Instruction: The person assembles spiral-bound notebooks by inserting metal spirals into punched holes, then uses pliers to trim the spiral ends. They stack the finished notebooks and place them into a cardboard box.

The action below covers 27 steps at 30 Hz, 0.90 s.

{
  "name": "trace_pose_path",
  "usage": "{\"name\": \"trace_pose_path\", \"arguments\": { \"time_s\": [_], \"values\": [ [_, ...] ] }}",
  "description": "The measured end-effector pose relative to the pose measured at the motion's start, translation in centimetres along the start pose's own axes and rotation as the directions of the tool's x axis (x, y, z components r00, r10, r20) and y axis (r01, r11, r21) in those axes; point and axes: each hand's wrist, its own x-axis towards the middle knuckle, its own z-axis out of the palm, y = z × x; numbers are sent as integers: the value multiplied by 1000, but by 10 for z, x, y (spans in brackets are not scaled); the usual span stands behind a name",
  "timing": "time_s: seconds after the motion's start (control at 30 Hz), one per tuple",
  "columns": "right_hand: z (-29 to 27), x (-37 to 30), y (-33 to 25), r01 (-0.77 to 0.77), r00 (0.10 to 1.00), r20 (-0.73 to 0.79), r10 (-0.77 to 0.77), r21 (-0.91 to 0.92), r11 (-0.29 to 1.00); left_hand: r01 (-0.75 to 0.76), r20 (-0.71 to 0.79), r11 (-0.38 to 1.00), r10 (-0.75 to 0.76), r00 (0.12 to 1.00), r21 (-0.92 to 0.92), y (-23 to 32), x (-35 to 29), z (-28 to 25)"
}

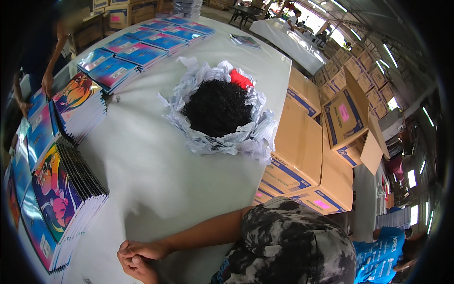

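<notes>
At the lower left my right hand point(143, 249) and my left hand point(141, 269) are folded together over the pale table point(161, 189). Their fingers are closed against each other, and I see no object in them. My right forearm comes from the patterned dark-and-white cloth at the lower right. Nearest to the hands is a stack of spiral-bound notebooks point(59, 189) with colourful covers and black coils. Another such stack point(79, 102) stands beyond it. Farther in, a rounded heap of tangled black strands point(217, 108) is ringed by crumpled white paper point(255, 142).
Blue-and-pink notebooks point(142, 53) lie in rows at the back left. A red scrap point(241, 79) rests on the paper. Cardboard boxes point(298, 146) line the table's right side, one box point(347, 113) with open flaps. A co-worker's hand point(47, 83) touches the left stacks; a blue-shirted person point(378, 253) is lower right.
</notes>
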Motion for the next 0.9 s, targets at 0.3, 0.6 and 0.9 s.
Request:
{"name": "trace_pose_path", "arguments": {
  "time_s": [0.3,0.6,0.9],
  "values": [
    [18,-3,15,74,975,-206,-78,-29,997,-55,-92,990,67,994,129,18,11,13],
    [24,-4,9,233,944,5,-330,-720,654,-114,-99,991,108,989,-66,-5,26,7],
    [19,-12,11,282,938,217,-272,-931,232,-180,11,979,182,983,-90,18,18,10]
  ]
}}
